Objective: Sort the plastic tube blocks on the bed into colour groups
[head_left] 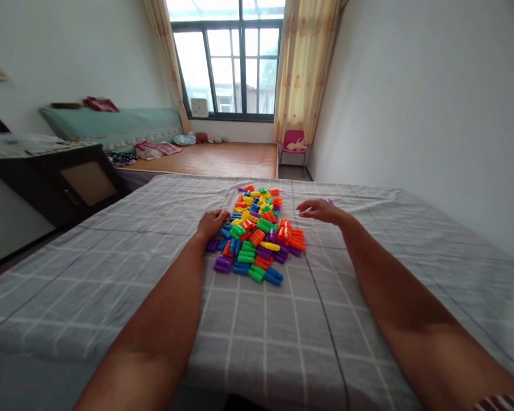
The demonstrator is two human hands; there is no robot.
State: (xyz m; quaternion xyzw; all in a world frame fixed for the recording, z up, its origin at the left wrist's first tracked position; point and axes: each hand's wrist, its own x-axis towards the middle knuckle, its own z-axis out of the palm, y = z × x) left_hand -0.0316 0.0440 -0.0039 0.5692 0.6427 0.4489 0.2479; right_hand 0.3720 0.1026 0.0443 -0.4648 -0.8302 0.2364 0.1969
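A pile of colourful plastic pieces (pixel 257 228) in orange, green, blue, yellow and purple lies on a grey checked cloth (pixel 265 319). My left hand (pixel 214 221) rests at the pile's left edge, its fingers curled together near blue pieces; whether anything small is between the fingertips is hidden. To the right of the pile, my right hand (pixel 319 210) hovers with fingers apart and nothing in them. A small purple piece (pixel 329 201) shows just behind that hand.
Beyond the cloth stands a wooden bed platform (pixel 223 158) with cloths on its left side. A dark cabinet (pixel 77 182) is at the left, a pink chair (pixel 294 138) at the back right, and a white wall (pixel 420 103) along the right.
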